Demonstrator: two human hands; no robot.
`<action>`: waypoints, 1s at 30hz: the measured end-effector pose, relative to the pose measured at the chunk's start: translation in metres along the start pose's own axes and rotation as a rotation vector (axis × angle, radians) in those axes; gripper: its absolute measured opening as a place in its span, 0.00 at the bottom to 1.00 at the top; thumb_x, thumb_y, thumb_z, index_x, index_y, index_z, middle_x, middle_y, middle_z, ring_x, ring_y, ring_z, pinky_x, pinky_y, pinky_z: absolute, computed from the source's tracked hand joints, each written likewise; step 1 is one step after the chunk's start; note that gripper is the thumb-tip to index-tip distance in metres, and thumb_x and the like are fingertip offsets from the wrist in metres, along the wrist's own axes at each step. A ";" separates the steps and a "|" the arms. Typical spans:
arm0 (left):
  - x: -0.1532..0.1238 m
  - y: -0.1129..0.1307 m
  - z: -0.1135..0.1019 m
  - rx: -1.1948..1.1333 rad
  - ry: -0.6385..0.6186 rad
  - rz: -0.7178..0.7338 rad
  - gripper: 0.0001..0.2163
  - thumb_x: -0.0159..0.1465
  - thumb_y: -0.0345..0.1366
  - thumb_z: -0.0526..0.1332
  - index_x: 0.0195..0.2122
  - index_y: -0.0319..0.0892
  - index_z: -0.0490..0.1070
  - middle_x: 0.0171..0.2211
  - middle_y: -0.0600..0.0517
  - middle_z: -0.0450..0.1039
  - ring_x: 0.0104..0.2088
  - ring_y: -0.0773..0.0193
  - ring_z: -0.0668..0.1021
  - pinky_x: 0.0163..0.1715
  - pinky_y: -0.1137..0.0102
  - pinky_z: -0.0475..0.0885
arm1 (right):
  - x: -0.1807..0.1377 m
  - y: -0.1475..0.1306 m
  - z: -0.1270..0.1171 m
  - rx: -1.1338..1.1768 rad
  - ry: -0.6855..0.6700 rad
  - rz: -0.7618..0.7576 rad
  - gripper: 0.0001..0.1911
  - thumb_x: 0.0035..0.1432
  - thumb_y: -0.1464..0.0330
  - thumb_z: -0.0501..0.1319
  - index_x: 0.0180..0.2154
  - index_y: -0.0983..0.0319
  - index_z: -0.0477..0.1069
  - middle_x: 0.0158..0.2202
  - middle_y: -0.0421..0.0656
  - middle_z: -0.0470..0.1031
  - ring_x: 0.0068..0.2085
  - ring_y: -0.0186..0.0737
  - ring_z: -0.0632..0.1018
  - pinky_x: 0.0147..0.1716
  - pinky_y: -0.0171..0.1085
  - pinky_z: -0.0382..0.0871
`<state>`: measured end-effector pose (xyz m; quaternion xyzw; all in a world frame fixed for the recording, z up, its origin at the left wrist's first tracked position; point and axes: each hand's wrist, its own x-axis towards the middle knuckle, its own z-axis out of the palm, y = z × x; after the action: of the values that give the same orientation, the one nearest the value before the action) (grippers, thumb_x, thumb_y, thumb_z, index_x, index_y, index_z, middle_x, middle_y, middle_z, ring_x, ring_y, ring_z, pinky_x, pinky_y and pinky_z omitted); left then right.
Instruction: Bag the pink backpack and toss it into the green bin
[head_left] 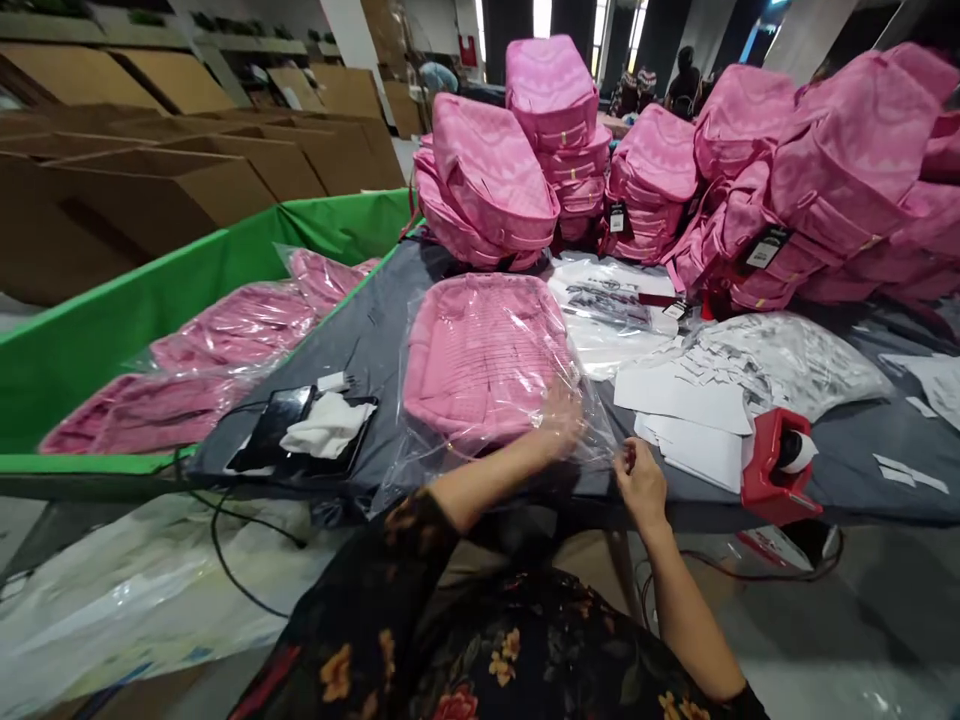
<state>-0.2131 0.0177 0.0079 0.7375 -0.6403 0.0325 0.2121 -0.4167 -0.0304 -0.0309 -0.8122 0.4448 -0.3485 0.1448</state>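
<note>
From the head view I see the bagged pink backpack (486, 358) lying flat on the bench (862, 480), its long axis running near to far. My left hand (561, 420) is inside the bag's near right opening, fingers spread on the plastic. My right hand (639, 482), just right of it, pinches the bag's edge.

Bagged backpack (484, 355) lies on table (862, 480), tape dispenser (776, 465) right, bin (112, 330) left.
</note>
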 end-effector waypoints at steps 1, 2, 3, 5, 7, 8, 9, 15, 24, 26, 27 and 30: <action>-0.022 0.000 0.001 0.060 -0.022 0.011 0.27 0.68 0.41 0.65 0.67 0.38 0.67 0.68 0.36 0.65 0.70 0.39 0.65 0.69 0.44 0.63 | -0.005 0.004 0.005 0.035 -0.028 0.077 0.23 0.67 0.52 0.53 0.46 0.63 0.74 0.32 0.46 0.80 0.27 0.40 0.78 0.27 0.36 0.66; -0.044 -0.002 0.001 0.124 -0.034 0.020 0.30 0.68 0.41 0.64 0.70 0.39 0.63 0.71 0.37 0.61 0.71 0.38 0.62 0.70 0.43 0.60 | -0.009 0.005 0.009 0.072 -0.042 0.137 0.26 0.65 0.49 0.54 0.47 0.64 0.74 0.32 0.46 0.80 0.26 0.41 0.78 0.27 0.36 0.66; -0.063 -0.006 -0.001 0.182 -0.042 0.027 0.31 0.69 0.40 0.62 0.73 0.43 0.59 0.72 0.41 0.59 0.72 0.39 0.61 0.70 0.42 0.58 | -0.011 0.003 0.013 0.113 -0.046 0.179 0.29 0.64 0.46 0.54 0.49 0.65 0.73 0.31 0.46 0.80 0.26 0.42 0.78 0.27 0.37 0.67; -0.087 -0.020 -0.005 0.264 -0.050 0.038 0.30 0.71 0.35 0.57 0.74 0.52 0.56 0.72 0.46 0.60 0.72 0.43 0.63 0.69 0.44 0.61 | -0.011 -0.010 0.016 0.211 -0.064 0.206 0.32 0.65 0.45 0.53 0.52 0.65 0.73 0.27 0.43 0.78 0.25 0.42 0.77 0.27 0.38 0.68; -0.089 -0.037 -0.012 0.297 -0.053 0.046 0.30 0.72 0.29 0.54 0.73 0.57 0.57 0.70 0.48 0.64 0.70 0.45 0.66 0.66 0.48 0.66 | -0.009 -0.030 0.011 0.326 -0.120 0.158 0.31 0.68 0.48 0.50 0.56 0.64 0.74 0.23 0.40 0.75 0.21 0.40 0.75 0.27 0.37 0.69; -0.084 -0.045 -0.015 0.301 -0.046 0.045 0.30 0.71 0.27 0.53 0.73 0.58 0.59 0.70 0.48 0.65 0.69 0.45 0.67 0.65 0.48 0.68 | -0.009 -0.041 0.007 0.376 -0.147 0.111 0.30 0.70 0.51 0.48 0.57 0.63 0.74 0.22 0.39 0.74 0.20 0.39 0.74 0.27 0.37 0.70; -0.076 -0.051 -0.018 0.299 -0.033 0.039 0.30 0.71 0.26 0.53 0.71 0.60 0.60 0.70 0.48 0.65 0.68 0.45 0.69 0.64 0.48 0.69 | -0.011 -0.051 0.001 0.414 -0.167 0.057 0.29 0.71 0.53 0.48 0.58 0.62 0.75 0.22 0.39 0.74 0.19 0.38 0.73 0.26 0.37 0.70; -0.036 -0.058 -0.011 0.187 0.054 -0.035 0.29 0.72 0.27 0.52 0.69 0.67 0.63 0.69 0.46 0.66 0.60 0.40 0.76 0.55 0.40 0.73 | -0.039 -0.045 -0.022 0.425 -0.168 0.010 0.25 0.70 0.56 0.53 0.57 0.61 0.77 0.21 0.38 0.74 0.17 0.35 0.71 0.24 0.35 0.70; -0.115 -0.035 0.010 0.007 0.390 0.644 0.18 0.70 0.31 0.61 0.60 0.49 0.73 0.62 0.48 0.75 0.67 0.62 0.71 0.68 0.62 0.64 | -0.025 0.005 -0.016 0.226 0.014 0.265 0.29 0.53 0.49 0.63 0.49 0.62 0.72 0.31 0.42 0.77 0.27 0.38 0.76 0.32 0.38 0.73; -0.153 -0.045 -0.003 0.051 0.508 0.475 0.21 0.68 0.32 0.64 0.62 0.55 0.71 0.61 0.51 0.75 0.67 0.62 0.70 0.70 0.62 0.59 | -0.023 -0.004 -0.010 0.253 0.006 0.281 0.30 0.50 0.49 0.66 0.49 0.62 0.69 0.31 0.41 0.76 0.27 0.38 0.76 0.32 0.38 0.73; -0.168 -0.055 -0.011 0.083 0.538 0.250 0.22 0.68 0.33 0.65 0.62 0.55 0.70 0.62 0.49 0.74 0.68 0.57 0.68 0.71 0.58 0.56 | -0.022 -0.009 -0.008 0.267 0.018 0.291 0.29 0.51 0.48 0.65 0.47 0.61 0.69 0.30 0.40 0.75 0.27 0.38 0.75 0.32 0.37 0.72; -0.196 -0.097 -0.033 0.078 0.492 -0.498 0.17 0.67 0.37 0.64 0.57 0.45 0.73 0.59 0.37 0.72 0.66 0.43 0.67 0.67 0.46 0.58 | -0.016 -0.019 -0.008 0.307 0.111 0.321 0.21 0.58 0.49 0.61 0.42 0.59 0.65 0.26 0.37 0.70 0.24 0.36 0.72 0.28 0.36 0.68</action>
<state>-0.1476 0.2211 -0.0510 0.8488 -0.3689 0.1810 0.3328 -0.4165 -0.0058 -0.0220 -0.6791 0.5171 -0.4289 0.2958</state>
